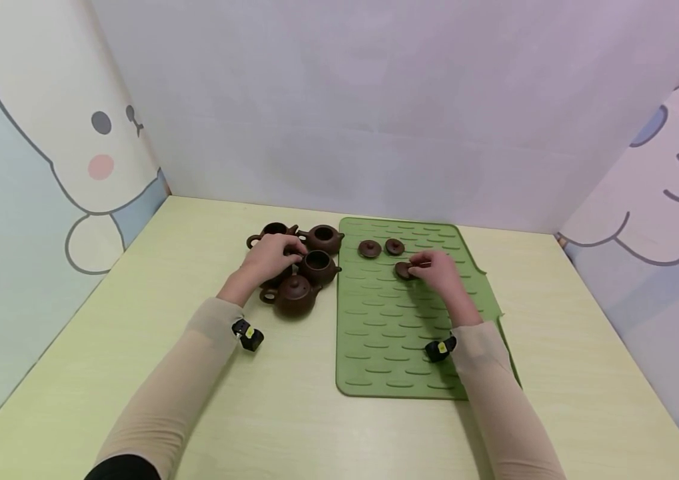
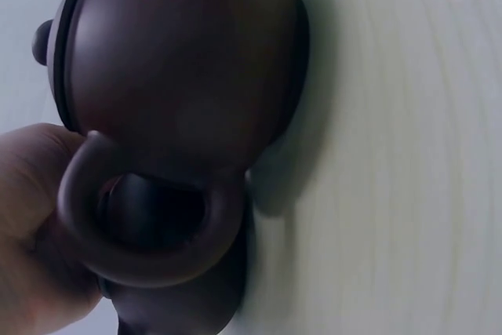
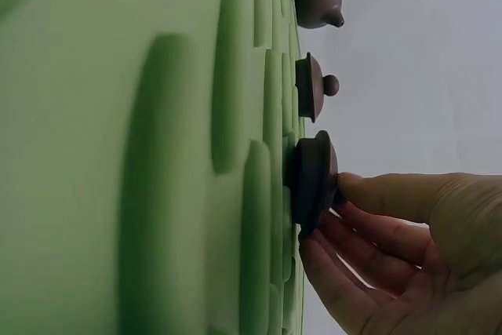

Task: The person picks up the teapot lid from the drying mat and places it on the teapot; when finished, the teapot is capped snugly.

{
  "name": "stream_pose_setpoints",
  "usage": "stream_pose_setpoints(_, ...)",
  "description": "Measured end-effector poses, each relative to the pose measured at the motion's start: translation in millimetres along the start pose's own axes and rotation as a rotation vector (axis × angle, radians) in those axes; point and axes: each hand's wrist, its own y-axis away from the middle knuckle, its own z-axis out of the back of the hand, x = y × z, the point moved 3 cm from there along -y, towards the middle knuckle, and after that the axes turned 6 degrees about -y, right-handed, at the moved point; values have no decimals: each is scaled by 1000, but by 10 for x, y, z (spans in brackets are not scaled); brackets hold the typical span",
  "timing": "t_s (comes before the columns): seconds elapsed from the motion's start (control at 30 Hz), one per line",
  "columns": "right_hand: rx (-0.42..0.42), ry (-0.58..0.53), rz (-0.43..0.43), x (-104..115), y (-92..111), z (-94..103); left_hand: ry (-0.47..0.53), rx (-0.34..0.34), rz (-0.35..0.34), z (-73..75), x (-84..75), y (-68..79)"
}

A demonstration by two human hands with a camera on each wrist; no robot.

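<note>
My right hand pinches a round dark brown teapot lid between thumb and fingers, low over the green ridged mat. Two more lids, one to the left and one nearer, lie on the mat behind it. At the left, my left hand reaches over a cluster of dark brown teapots with curled fingers, covering most of one pot. Whether it grips that pot's lid I cannot tell. In front of it stands a lidded teapot, whose body and handle fill much of the left wrist view.
Three lidless teapots, back left, back right and middle right, stand close together beside the mat's left edge. Everything is on a pale wooden table, with a white wall panel behind.
</note>
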Motion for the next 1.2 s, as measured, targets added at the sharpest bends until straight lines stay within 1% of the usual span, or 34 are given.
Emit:
stream_pose_setpoints(0.17,-23,29,-14,-22,-14,0,-3,-4,3,-3,-1,-4)
stream_pose_setpoints(0.3,-24,41,-14,-20,-25,-1,-9,-2,12,0,-10,-7)
stream_pose_setpoints(0.53,-37,57,4,36,-16,-1,-15,9,21,-1,-12,-29)
stream_pose_setpoints(0.7,-43,45,-4,110,-20,-19,-17,18,28,14,-28,-22)
stream_pose_setpoints(0.87,-59,28,31,191,-37,-59,-16,18,33,33,-35,-9)
stream_pose_setpoints(0.93,-56,21,47,228,-41,-82,-18,17,34,33,-34,-7)
stream_pose_setpoints(1.2,-27,32,61,398,-53,-180,-24,10,29,19,-32,-12)
